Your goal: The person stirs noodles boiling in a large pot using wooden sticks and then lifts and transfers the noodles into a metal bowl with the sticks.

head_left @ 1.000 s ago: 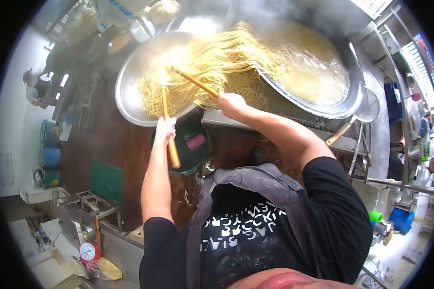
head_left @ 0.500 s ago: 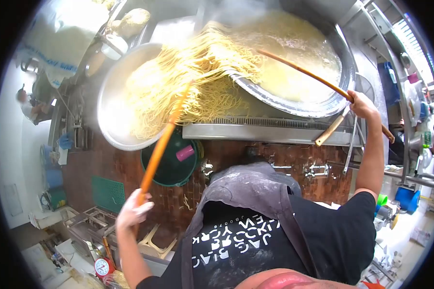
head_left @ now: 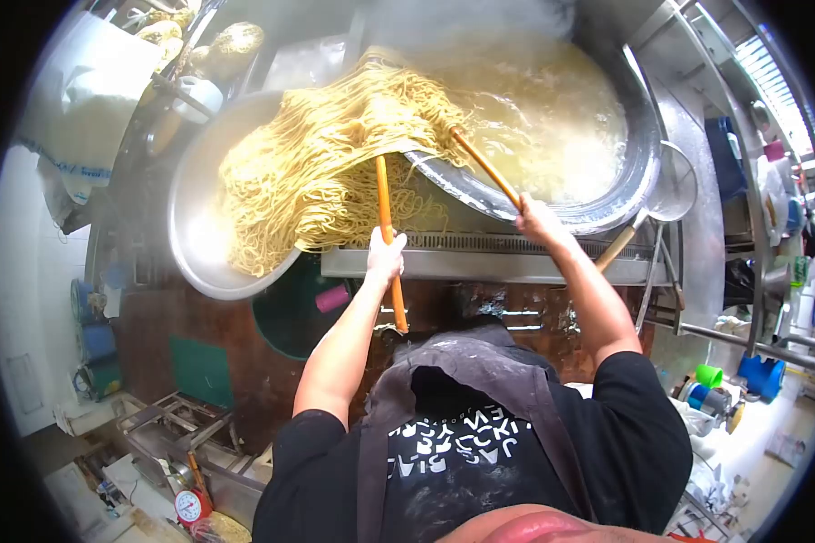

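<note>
My left hand [head_left: 386,256] is wrapped round a long wooden stick [head_left: 385,201], whose far end goes under a heap of yellow noodles [head_left: 335,145]. Another wooden stick [head_left: 491,169] is gripped by my right hand [head_left: 538,220]; its far tip reaches the noodles' right edge, over the rim of the boiling pot. The noodles drape across from the wide metal bowl [head_left: 190,222] at the left to the rim of the big pot [head_left: 598,214] of steaming, cloudy water. Some strands hang down between bowl and pot.
A strainer [head_left: 672,181] with a wooden handle rests right of the pot. Along the stove front runs a metal ledge [head_left: 489,264]. Below the bowl stands a dark green tub [head_left: 285,312] with a pink object [head_left: 333,299]. A red scale [head_left: 190,506] sits at lower left.
Both hands have come inward: the left moved up and right, the right moved left. The right stick's tip shifted left to the noodles, and the noodle mass sits slightly further left.
</note>
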`<state>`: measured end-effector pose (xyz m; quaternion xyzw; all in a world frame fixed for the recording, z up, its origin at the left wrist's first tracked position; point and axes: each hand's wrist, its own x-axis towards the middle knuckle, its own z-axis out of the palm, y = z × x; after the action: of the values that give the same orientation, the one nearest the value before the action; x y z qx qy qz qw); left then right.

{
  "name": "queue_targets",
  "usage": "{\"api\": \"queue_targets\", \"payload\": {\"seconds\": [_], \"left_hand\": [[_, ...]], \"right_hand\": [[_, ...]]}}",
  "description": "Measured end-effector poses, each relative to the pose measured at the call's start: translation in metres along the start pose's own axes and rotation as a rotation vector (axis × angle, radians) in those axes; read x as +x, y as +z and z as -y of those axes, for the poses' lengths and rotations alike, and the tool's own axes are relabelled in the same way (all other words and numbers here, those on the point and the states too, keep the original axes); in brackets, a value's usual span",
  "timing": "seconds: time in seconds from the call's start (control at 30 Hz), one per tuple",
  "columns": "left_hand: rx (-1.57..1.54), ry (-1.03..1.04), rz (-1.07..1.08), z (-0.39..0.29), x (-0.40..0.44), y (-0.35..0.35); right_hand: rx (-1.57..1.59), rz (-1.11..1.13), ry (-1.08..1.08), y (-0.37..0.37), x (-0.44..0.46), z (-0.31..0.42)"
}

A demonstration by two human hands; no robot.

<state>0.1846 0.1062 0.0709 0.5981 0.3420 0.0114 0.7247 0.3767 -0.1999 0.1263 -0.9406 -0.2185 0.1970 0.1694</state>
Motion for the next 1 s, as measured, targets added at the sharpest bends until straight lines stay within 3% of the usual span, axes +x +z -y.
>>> {"api": "queue_targets", "payload": {"seconds": [0.2, 0.37, 0.57, 0.67, 0.77, 0.8, 0.83, 0.9, 0.97, 1.0], "left_hand": [[-0.103, 0.066, 0.018, -0.029, 0.005, -0.021], [-0.141, 0.162, -0.015, -0.07, -0.017, -0.061], [-0.267, 0.254, -0.157, -0.103, -0.047, -0.169], [-0.219, 0.147, -0.216, -0.094, -0.059, -0.236], [0.045, 0.024, -0.323, -0.047, -0.073, -0.294], [0.271, -0.003, -0.384, -0.032, -0.093, -0.309], [0.241, -0.03, -0.325, -0.006, -0.108, -0.342], [0.454, -0.135, -0.377, -0.001, -0.15, -0.389], [0.7, -0.126, -0.378, -0.012, -0.181, -0.421], [0.841, 0.005, -0.35, -0.009, -0.19, -0.447]], "right_hand": [[0.123, -0.171, -0.103, 0.023, -0.013, 0.078], [0.122, -0.042, -0.105, 0.007, -0.022, 0.195], [0.023, 0.017, -0.303, 0.032, -0.031, 0.337], [-0.063, 0.049, -0.418, 0.075, -0.02, 0.382], [-0.086, 0.126, -0.401, 0.103, -0.016, 0.39], [-0.132, 0.024, -0.5, 0.111, -0.014, 0.369], [-0.181, -0.014, -0.499, 0.115, 0.0, 0.345], [-0.264, 0.028, -0.465, 0.088, 0.008, 0.307], [-0.271, 0.069, -0.416, 0.053, 0.004, 0.28], [-0.142, 0.121, -0.25, 0.05, 0.015, 0.268]]}}
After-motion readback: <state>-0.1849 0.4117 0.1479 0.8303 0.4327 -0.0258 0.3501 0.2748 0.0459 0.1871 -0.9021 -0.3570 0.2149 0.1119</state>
